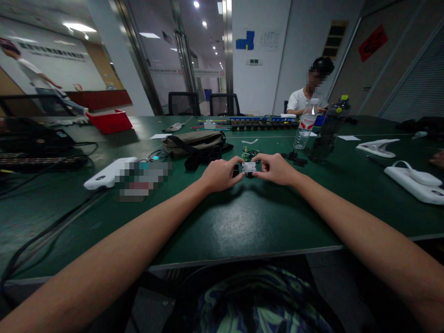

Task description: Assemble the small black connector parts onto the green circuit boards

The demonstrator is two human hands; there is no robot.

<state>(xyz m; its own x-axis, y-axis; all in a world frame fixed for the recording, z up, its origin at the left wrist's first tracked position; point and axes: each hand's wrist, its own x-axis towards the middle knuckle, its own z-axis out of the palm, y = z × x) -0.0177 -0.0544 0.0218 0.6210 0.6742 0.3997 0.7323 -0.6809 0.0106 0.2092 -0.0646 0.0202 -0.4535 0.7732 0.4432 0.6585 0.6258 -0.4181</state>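
Observation:
Both my arms reach out over a dark green table (243, 226). My left hand (220, 175) and my right hand (275, 169) meet at the table's middle, fingers curled in a pinch on a small white and black part (249, 167) held between them. Just behind the part lie a small green circuit board (250, 152) and several small black pieces (296, 158).
A tan bag (194, 140) and a black holder (203, 158) sit behind my left hand. A water bottle (305, 127) and dark bottle (326, 132) stand right of centre. White devices (412, 180) lie at right, a white box (109, 172) and cables at left. A person sits across the table.

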